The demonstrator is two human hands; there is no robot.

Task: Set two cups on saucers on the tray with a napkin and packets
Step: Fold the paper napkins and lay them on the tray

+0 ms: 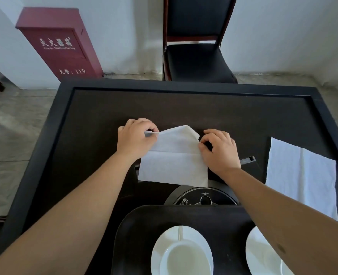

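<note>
A white paper napkin (174, 157) lies partly folded in the middle of the dark table. My left hand (136, 138) pinches its upper left corner, and my right hand (219, 149) pinches its upper right edge. Near the bottom of the view sits a dark tray (136, 235). On it stands a white cup (186, 259) on a white saucer (182, 232). A second white saucer (263, 255) shows at the right, partly hidden by my right forearm. No packets are visible.
A second white napkin (301, 175) lies unfolded at the table's right side. A round black burner (203, 197) is set into the table (84, 135) just beyond the tray. A black chair (197, 56) stands behind the table, and a red fire-extinguisher box (59, 44) leans at the wall.
</note>
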